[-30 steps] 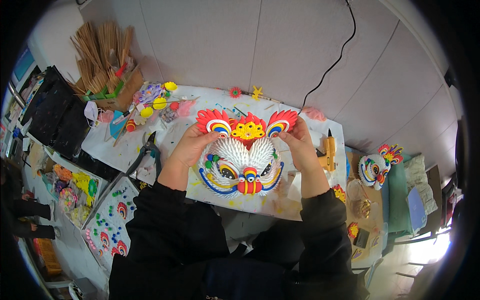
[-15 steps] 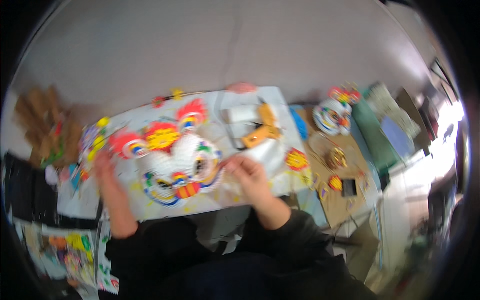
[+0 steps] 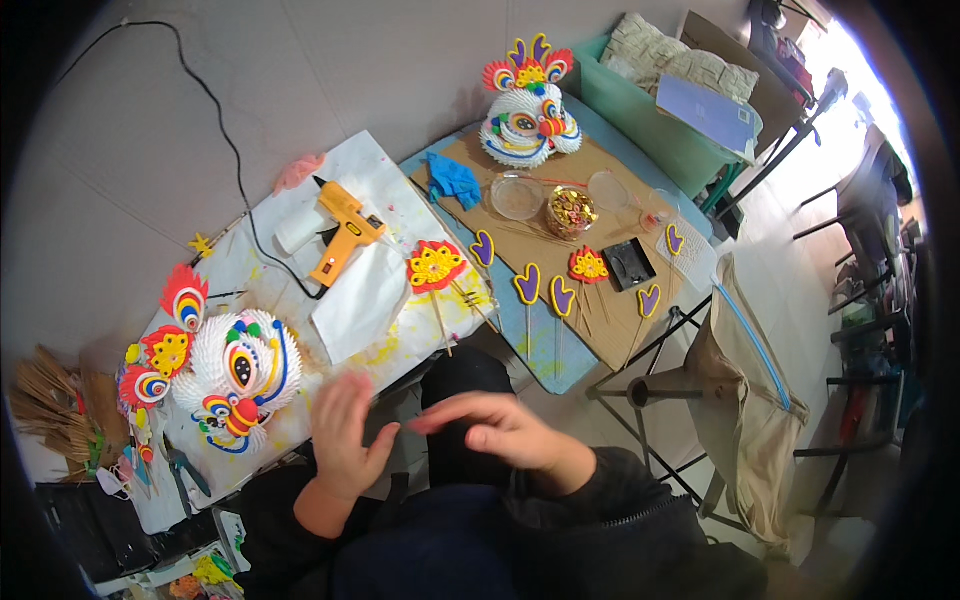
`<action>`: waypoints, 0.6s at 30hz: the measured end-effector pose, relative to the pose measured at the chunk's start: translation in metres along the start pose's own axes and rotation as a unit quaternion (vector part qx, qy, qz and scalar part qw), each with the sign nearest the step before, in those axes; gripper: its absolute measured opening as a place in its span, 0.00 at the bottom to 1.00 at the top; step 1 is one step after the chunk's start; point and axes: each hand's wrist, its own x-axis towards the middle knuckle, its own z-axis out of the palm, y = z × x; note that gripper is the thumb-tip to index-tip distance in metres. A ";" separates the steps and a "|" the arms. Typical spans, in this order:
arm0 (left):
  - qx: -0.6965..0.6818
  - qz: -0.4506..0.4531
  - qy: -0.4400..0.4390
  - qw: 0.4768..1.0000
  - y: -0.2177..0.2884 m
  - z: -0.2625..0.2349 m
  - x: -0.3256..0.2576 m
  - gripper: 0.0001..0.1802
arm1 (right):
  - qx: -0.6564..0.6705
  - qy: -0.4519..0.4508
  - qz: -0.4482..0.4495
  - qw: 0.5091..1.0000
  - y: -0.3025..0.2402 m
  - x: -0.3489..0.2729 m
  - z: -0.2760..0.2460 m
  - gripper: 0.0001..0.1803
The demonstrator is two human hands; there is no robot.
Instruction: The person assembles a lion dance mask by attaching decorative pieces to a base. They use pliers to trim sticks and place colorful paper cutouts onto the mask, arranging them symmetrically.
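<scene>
Left hand (image 3: 344, 432): bare, at the lower middle of the frame; fingers extended, thumb held away from them, nothing in its grasp; blurred fingertips show against the surface's front edge.
Right hand (image 3: 508, 432): bare, a little right of it; fingers stretched leftward and close together, thumb below them, nothing pinched.
White-scaled lion head with red, yellow and blue trim (image 3: 235, 365): at the lower left of the frame, just left of and slightly above the left hand; apart from both hands, the right being farther off; it rests on the white-covered surface (image 3: 356, 165), its red-tipped ears toward the left.
Yellow-orange glue gun (image 3: 350, 232): lying near the middle of the frame, above the left hand, its dark nozzle pointing to the upper left.
Red-and-yellow crown-shaped piece on thin sticks (image 3: 436, 266): on the same surface, right of the glue gun, above the gap between the hands.
Second white lion head with purple-and-yellow antlers (image 3: 530, 125): upper middle of the frame, on brown cardboard (image 3: 520, 245), well apart from both hands.
</scene>
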 end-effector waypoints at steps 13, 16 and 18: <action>-0.239 -0.078 -0.181 0.951 0.035 0.128 0.015 0.07 | -0.335 0.517 0.155 0.772 0.062 -0.061 -0.159 0.10; -0.262 -0.116 -0.195 0.938 0.044 0.163 0.049 0.06 | -0.320 0.498 0.185 0.785 0.057 -0.050 -0.160 0.10; -0.262 -0.141 -0.201 0.933 0.049 0.186 0.073 0.05 | -0.313 0.487 0.193 0.792 0.056 -0.045 -0.164 0.09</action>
